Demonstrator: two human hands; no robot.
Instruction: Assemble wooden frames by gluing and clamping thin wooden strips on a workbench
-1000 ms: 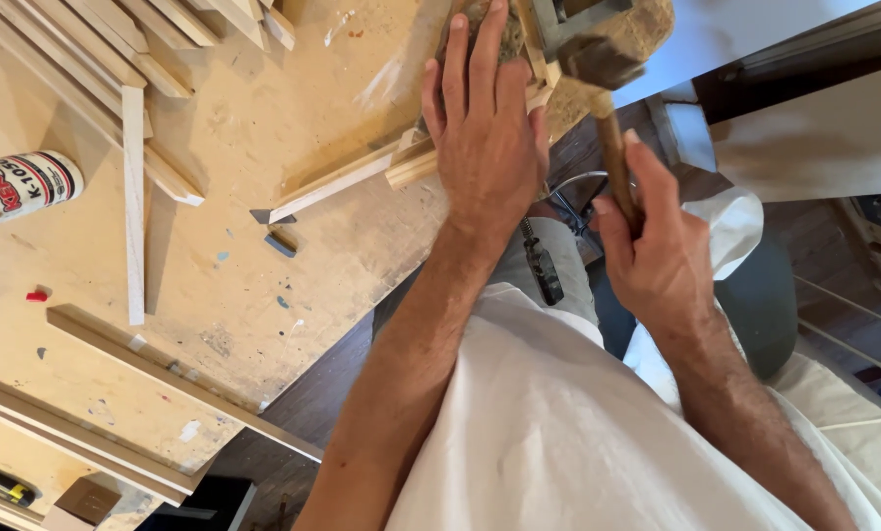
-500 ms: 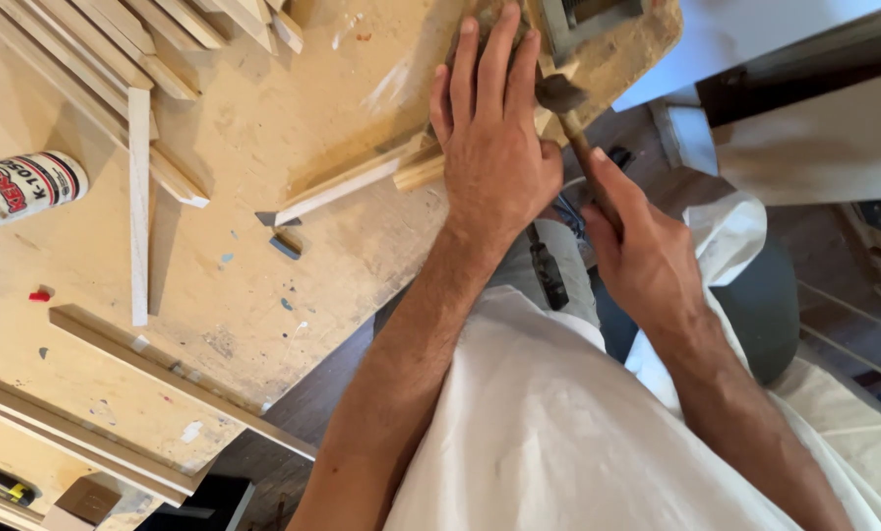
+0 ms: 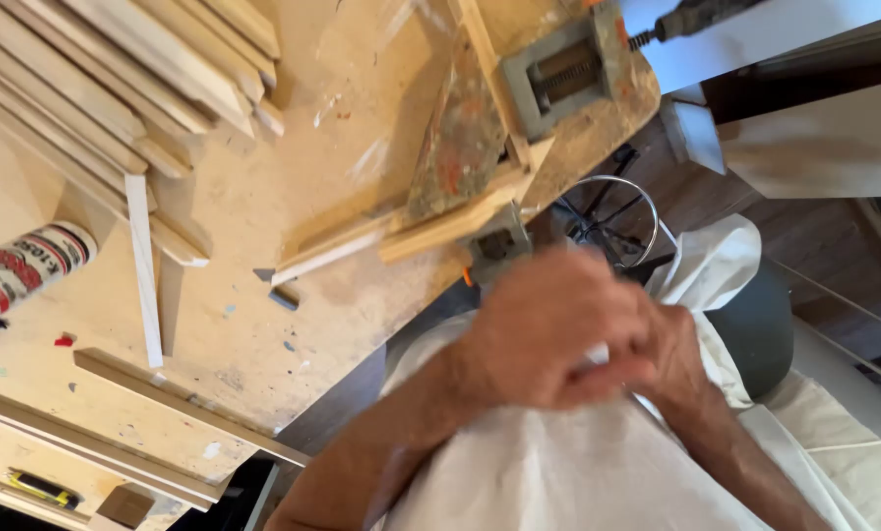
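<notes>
Item: pale, dust-marked plywood counter (image 3: pixel 263 324) with a grey metal bench vise (image 3: pixel 558 74) mounted at its far corner, taken here as the landmark. Held work: a pale wooden strip (image 3: pixel 450 221) lying flat just below the vise, butted against a second, thinner pale wooden slat (image 3: pixel 332 251) that runs on to the left of it; a paint-stained wedge-shaped board (image 3: pixel 460 147) rests over both, touching the vise. Hands: left hand (image 3: pixel 544 329) and right hand (image 3: pixel 671 359) are together below the vise, off the counter edge and over a white cloth apron (image 3: pixel 578 462); the left is curled over the right, fingers folded in. The pair is motion-blurred, and a small white patch shows between them; whether they hold anything cannot be told. Position of work relative to hands: the pale strip lies just above the left hand, near but not touching, between the hands and the vise. Handling note, as a judgement: the strip appears only loosely seated, so a steady flat palm on it, close to the vise, would keep it from sliding against the slat. Also present: a stack of pale wooden battens (image 3: pixel 116 69) well left of the vise; a red-and-white printed cylindrical tube (image 3: pixel 22 270) far left.
</notes>
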